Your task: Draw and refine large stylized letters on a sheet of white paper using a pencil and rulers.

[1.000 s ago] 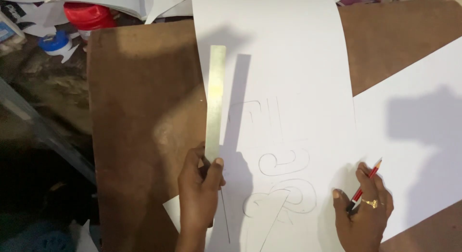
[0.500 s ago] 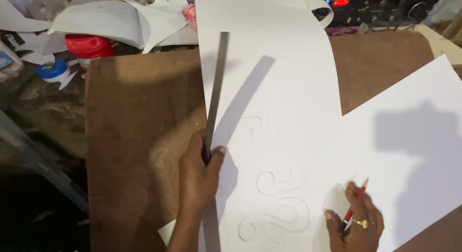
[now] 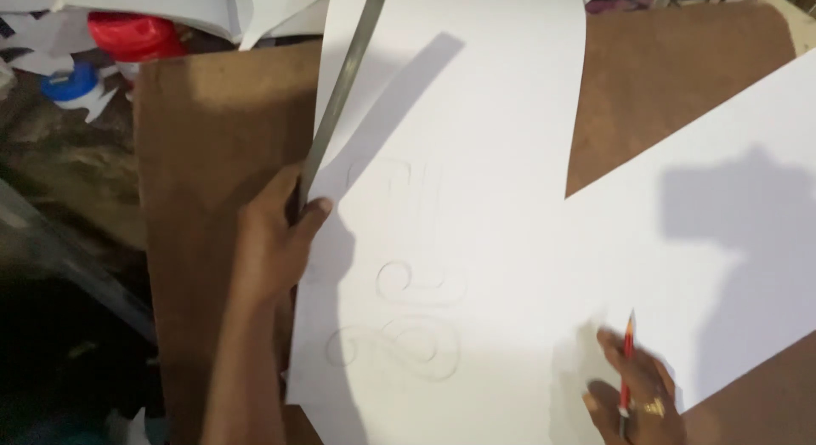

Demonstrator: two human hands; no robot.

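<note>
My left hand (image 3: 272,241) grips the near end of a long metal ruler (image 3: 340,88), which slants up and to the right along the left edge of a large white paper sheet (image 3: 476,139). Faint pencil outlines (image 3: 408,317) of curly shapes and a rectangle are drawn on the sheet. My right hand (image 3: 637,394), with a ring on one finger, rests on the paper at the lower right and holds a red pencil (image 3: 627,360) pointing up.
The paper lies on a brown board (image 3: 212,156). A second white sheet (image 3: 731,241) overlaps at the right. A red object (image 3: 136,35), a blue-and-white roll (image 3: 72,84) and loose paper scraps lie at the upper left. Dark floor area sits beyond the board's left edge.
The ruler has tilted from nearly upright to slanting rightward and sits higher in view. My left hand has shifted up along the paper's left edge. My right hand stays low with the pencil.
</note>
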